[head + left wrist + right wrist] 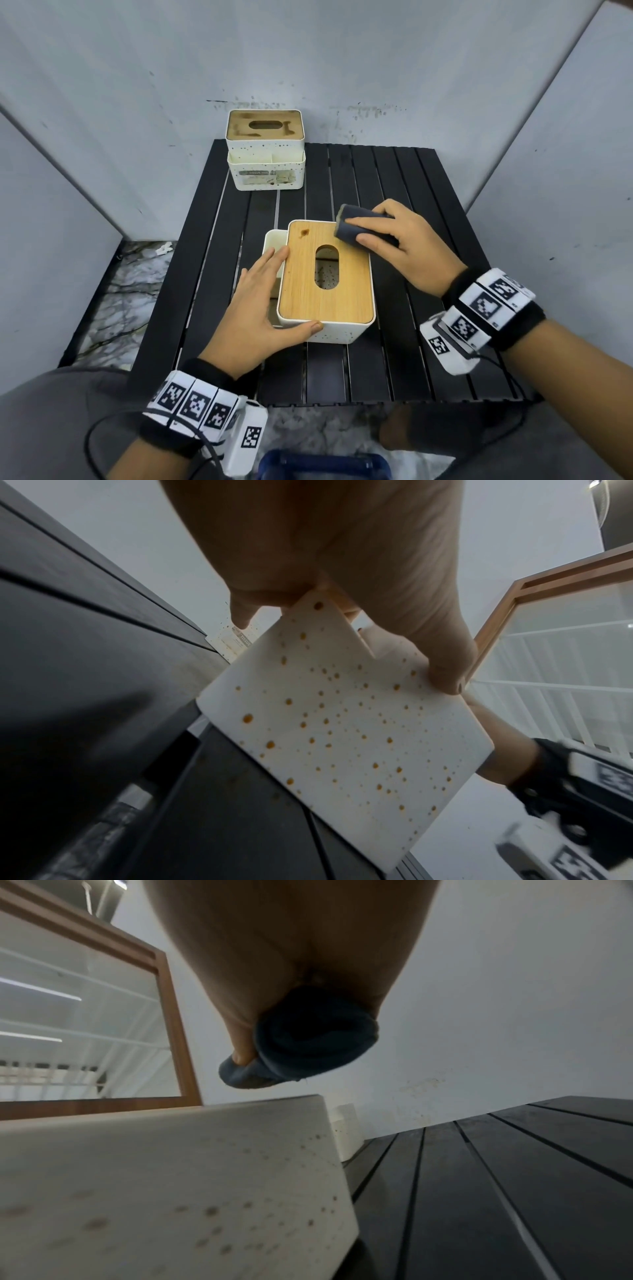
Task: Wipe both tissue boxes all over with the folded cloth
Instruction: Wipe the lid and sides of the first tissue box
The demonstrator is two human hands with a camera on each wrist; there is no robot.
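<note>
The near tissue box (325,281) is white and speckled with a wooden lid, and it stands mid-table. My left hand (267,298) braces it, with straight fingers along its left side and the thumb on the front edge. In the left wrist view the box's spotted wall (342,737) fills the centre. My right hand (407,250) grips the folded dark blue cloth (356,224) and presses it on the lid's far right corner. The right wrist view shows the cloth (315,1039) bunched above the box (171,1177). A brown spot (303,233) marks the lid. The far tissue box (265,150) stands at the table's back edge.
The black slatted table (428,205) is hemmed in by grey walls at the back and on both sides. Marble floor (137,291) shows to the left. A blue object (325,466) lies at the bottom edge between my knees. The far box's lid has dark smears.
</note>
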